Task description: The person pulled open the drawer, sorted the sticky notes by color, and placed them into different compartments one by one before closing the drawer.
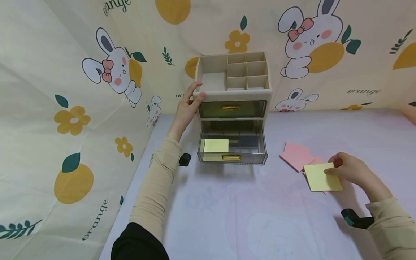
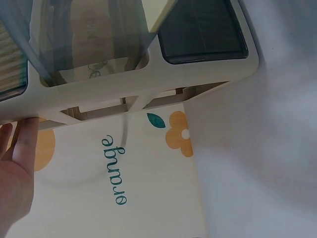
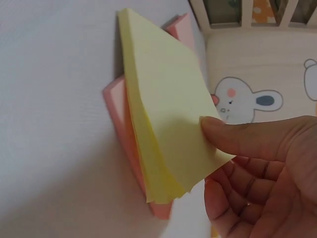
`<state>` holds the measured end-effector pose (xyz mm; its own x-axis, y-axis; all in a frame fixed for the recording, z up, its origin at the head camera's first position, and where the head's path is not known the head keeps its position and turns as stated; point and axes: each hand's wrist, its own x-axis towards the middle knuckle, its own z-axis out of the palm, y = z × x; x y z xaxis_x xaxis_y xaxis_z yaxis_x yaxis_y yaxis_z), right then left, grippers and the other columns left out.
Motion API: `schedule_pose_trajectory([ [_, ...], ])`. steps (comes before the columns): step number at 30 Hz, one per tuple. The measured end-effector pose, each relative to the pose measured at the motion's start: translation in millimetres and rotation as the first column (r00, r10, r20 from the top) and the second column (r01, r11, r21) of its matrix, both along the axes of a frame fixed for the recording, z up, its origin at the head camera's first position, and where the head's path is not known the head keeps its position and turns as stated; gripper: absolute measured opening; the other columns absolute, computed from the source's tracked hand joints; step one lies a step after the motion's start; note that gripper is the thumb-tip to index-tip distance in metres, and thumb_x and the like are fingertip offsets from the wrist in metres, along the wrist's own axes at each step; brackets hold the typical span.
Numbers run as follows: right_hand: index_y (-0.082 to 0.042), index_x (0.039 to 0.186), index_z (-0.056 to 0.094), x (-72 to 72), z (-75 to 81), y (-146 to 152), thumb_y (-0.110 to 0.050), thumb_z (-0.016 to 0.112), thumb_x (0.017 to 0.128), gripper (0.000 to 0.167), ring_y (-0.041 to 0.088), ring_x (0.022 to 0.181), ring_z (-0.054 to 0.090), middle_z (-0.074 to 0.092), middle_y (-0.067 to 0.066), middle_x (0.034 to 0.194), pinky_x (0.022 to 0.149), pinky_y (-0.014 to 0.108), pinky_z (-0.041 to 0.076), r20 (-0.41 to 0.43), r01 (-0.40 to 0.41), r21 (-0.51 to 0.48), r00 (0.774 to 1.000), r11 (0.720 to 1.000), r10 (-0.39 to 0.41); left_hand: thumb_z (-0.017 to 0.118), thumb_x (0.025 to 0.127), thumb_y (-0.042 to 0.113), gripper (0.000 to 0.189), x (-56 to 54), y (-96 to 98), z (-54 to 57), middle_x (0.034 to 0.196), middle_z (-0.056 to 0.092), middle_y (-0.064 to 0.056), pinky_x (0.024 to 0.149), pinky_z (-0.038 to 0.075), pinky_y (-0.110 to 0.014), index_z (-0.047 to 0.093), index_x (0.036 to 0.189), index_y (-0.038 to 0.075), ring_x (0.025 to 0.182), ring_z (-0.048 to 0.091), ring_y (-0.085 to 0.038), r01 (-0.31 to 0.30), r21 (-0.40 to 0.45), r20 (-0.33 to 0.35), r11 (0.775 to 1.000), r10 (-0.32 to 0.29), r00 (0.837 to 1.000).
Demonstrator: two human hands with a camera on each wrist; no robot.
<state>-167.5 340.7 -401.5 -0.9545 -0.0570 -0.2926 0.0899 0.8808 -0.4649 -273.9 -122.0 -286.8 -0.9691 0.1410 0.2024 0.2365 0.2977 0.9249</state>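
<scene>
From the black sleeve (image 1: 139, 242) at near left, touching the left edge of the far drawer unit (image 1: 235, 93) with the unclenched left hand (image 1: 186, 108), and, past yellow notes (image 1: 216, 145) in the pulled-out lower drawer (image 1: 250, 159), grasping at right a yellow pad (image 1: 319, 177) in the right hand (image 1: 352, 171) over pink pads (image 1: 296, 156) on the table (image 1: 247, 202).

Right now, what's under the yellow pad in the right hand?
Pink pads peek out from beneath the yellow pad, pinched by the right hand. Whatever lies under the yellow pad's middle is covered, can't tell.
</scene>
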Motion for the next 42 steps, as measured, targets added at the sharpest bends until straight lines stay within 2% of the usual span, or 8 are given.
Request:
schedule_pose_trajectory([
  [3, 0.009, 0.112, 0.051, 1.6, 4.3, -0.2, -0.032, 0.066, 0.084, 0.051, 0.037, 0.088, 0.052, 0.055, 0.03, 0.104, 0.065, 0.036, 0.043, -0.027, -0.003, -0.01, 1.0, 1.0, 0.003, 0.05, 0.096, 0.036, 0.044, 0.8, 0.1, 0.2, 0.134, 0.039, -0.004, 0.07, 0.033, -0.026, 0.039, 0.137, 0.028, 0.087, 0.043, -0.016, -0.001, 0.002, -0.002, 1.0, 0.001, 1.0],
  [10, 0.004, 0.109, 0.062, 6.6, 16.7, -5.1, -0.035, 0.062, 0.089, 0.044, -0.001, 0.065, 0.054, 0.068, 0.01, 0.091, 0.059, 0.026, 0.047, -0.111, 0.006, -0.071, 0.994, 0.997, -0.014, 0.05, 0.096, 0.036, 0.045, 1.6, 0.1, 0.2, 0.136, 0.038, -0.004, 0.07, 0.033, -0.026, 0.038, 0.138, 0.026, 0.085, 0.042, -0.016, 0.003, 0.004, -0.009, 1.0, -0.003, 1.0],
  [22, -0.009, 0.116, 0.062, 14.6, 53.4, -24.0, -0.046, 0.058, 0.089, 0.047, -0.006, 0.07, 0.061, 0.066, -0.025, 0.079, 0.064, 0.02, 0.039, -0.173, 0.099, -0.218, 0.975, 0.971, -0.139, 0.051, 0.095, 0.036, 0.045, -1.7, -0.8, -1.9, 0.138, 0.037, -0.003, 0.071, 0.034, -0.026, 0.039, 0.138, 0.027, 0.087, 0.043, -0.015, 0.007, 0.011, -0.004, 1.0, -0.007, 1.0],
  [29, -0.012, 0.11, 0.064, 18.5, 71.7, -43.4, -0.045, 0.062, 0.086, 0.041, -0.005, 0.07, 0.06, 0.061, -0.033, 0.077, 0.066, 0.014, 0.038, -0.258, 0.159, -0.376, 0.928, 0.913, -0.268, 0.052, 0.095, 0.036, 0.044, -2.7, -1.5, -2.8, 0.136, 0.038, -0.003, 0.069, 0.034, -0.025, 0.04, 0.137, 0.027, 0.084, 0.042, -0.015, 0.0, 0.008, -0.013, 1.0, 0.0, 1.0],
  [33, -0.013, 0.104, 0.067, 16.2, 80.4, -57.7, -0.034, 0.067, 0.085, 0.028, -0.002, 0.068, 0.06, 0.063, -0.031, 0.077, 0.064, 0.012, 0.043, -0.297, 0.145, -0.509, 0.896, 0.848, -0.331, 0.051, 0.095, 0.036, 0.044, -2.4, -1.9, -3.0, 0.138, 0.037, -0.002, 0.07, 0.035, -0.026, 0.04, 0.137, 0.028, 0.086, 0.043, -0.015, -0.002, 0.002, -0.011, 1.0, 0.002, 1.0],
  [36, -0.013, 0.098, 0.069, 12.3, 86.2, -69.9, -0.023, 0.07, 0.083, 0.017, 0.0, 0.066, 0.062, 0.067, -0.024, 0.076, 0.063, 0.013, 0.047, -0.318, 0.087, -0.65, 0.871, 0.755, -0.374, 0.051, 0.095, 0.037, 0.045, -1.4, -1.7, -2.5, 0.14, 0.036, -0.002, 0.071, 0.035, -0.026, 0.039, 0.138, 0.028, 0.088, 0.044, -0.016, 0.001, 0.001, -0.009, 1.0, -0.001, 1.0],
  [41, -0.005, 0.089, 0.071, 3.7, 88.5, -91.4, -0.001, 0.069, 0.08, 0.01, 0.007, 0.064, 0.063, 0.072, -0.007, 0.076, 0.062, 0.015, 0.05, -0.331, -0.123, -0.876, 0.857, 0.467, -0.395, 0.05, 0.095, 0.037, 0.046, 0.9, -0.8, -0.9, 0.138, 0.038, -0.004, 0.071, 0.034, -0.027, 0.038, 0.138, 0.027, 0.089, 0.043, -0.017, 0.002, 0.001, -0.011, 1.0, -0.002, 1.0],
  [42, -0.004, 0.089, 0.071, 1.8, 88.3, -95.8, 0.001, 0.069, 0.08, 0.01, 0.008, 0.064, 0.063, 0.072, -0.005, 0.076, 0.062, 0.016, 0.05, -0.332, -0.15, -0.892, 0.857, 0.426, -0.395, 0.05, 0.096, 0.037, 0.045, 1.2, -0.7, -0.5, 0.138, 0.038, -0.004, 0.072, 0.034, -0.027, 0.038, 0.138, 0.027, 0.089, 0.043, -0.017, 0.0, 0.0, -0.012, 1.0, 0.0, 1.0],
])
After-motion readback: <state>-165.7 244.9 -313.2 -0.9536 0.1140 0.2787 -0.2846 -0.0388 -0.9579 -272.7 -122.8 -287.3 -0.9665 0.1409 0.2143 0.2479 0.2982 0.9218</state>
